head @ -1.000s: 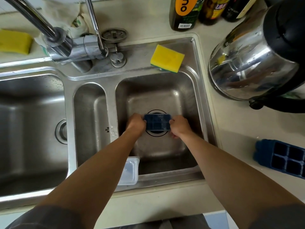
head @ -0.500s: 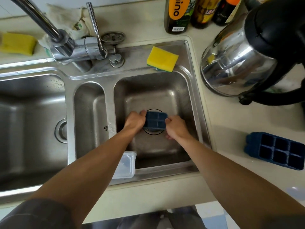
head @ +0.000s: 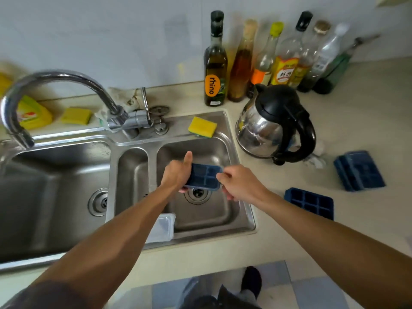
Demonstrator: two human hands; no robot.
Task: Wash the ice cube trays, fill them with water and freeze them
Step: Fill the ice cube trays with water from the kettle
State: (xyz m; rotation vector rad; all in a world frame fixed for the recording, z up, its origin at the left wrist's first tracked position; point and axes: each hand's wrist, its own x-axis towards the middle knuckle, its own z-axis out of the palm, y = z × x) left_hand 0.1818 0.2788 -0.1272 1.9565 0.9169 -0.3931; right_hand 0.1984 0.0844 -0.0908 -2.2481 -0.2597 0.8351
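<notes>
Ice cube tray (head: 204, 176): held over right basin (head: 207, 217), long axis left-right.
Left hand (head: 176, 175): fingers curled under left end, thumb raised.
Right hand (head: 239, 186): fingers pinching right end.

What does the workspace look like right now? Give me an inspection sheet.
Surface: beige counter around a steel sink.
Job's things: held tray over the right basin's drain; open tray and a tray stack on the counter.
Clutter: sponge, kettle, bottles, clear lid.
Grippers: left hand and right hand each grip an end of the held tray.
Cables: nothing seen.
Surroundings: faucet, pale wall, tiled floor.
</notes>
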